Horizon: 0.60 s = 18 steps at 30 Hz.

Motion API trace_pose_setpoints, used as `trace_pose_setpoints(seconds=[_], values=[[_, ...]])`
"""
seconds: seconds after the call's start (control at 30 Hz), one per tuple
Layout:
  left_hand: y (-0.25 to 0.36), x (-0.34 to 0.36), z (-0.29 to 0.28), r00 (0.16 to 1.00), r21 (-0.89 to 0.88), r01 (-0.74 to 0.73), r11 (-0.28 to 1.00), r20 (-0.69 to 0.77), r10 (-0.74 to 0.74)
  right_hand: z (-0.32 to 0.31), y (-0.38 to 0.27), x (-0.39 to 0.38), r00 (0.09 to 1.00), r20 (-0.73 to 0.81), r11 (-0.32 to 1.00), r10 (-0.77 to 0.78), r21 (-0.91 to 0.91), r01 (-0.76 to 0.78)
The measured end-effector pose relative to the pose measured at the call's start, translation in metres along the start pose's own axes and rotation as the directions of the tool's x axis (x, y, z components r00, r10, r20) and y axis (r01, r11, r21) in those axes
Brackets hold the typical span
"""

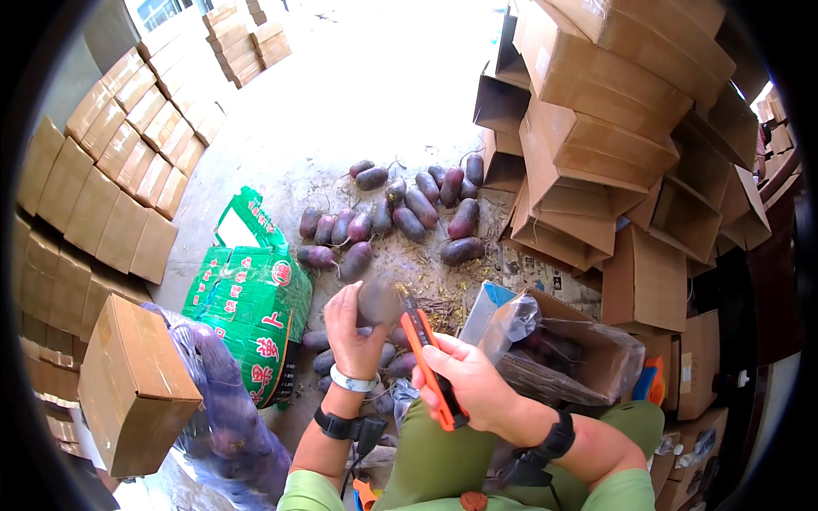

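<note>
Head view, left hand (351, 328) gripping purple root (379, 302), right hand (464, 383) clasping orange knife (426, 358), lined box (571, 358) holding roots.

Sack (251, 298) left of tubers (392, 213) (boxes (596, 111) right).

The yam (379, 302) is a dark purple-brown root, oblong, with a dull, dusty skin. It is lifted clear of the floor, upright to slightly tilted, its lower half wrapped by the left hand (354, 336) and its upper end exposed. The knife (430, 366) is a utility cutter with an orange body and a black slider strip, long and narrow. It lies diagonally in the right hand (469, 383), handle end down toward the lap, blade end up and to the left. Its tip meets the yam's right side near the top. The blade itself is too small to make out.
</note>
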State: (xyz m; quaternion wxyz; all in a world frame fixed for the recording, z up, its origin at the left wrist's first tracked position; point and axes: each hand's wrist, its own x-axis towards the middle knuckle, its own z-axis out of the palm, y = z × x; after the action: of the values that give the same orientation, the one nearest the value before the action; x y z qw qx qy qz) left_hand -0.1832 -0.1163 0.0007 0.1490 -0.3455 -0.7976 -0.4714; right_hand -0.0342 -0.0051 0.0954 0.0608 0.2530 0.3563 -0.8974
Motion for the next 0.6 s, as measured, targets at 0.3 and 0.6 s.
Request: trace_pose_setpoints(seconds=[0.3,0.6], values=[[-0.017,-0.001,0.003,0.989,0.314,-0.124,0.941,-0.037,0.143,0.028,0.020,0.033,0.998,0.067,0.850,-0.008,0.525,-0.029],[-0.055,-0.024,-0.001,0.729,-0.606,0.656,0.450,0.356,-0.584,-0.003,-0.035,0.020,0.998,0.044,0.945,-0.049,-0.322,0.061]])
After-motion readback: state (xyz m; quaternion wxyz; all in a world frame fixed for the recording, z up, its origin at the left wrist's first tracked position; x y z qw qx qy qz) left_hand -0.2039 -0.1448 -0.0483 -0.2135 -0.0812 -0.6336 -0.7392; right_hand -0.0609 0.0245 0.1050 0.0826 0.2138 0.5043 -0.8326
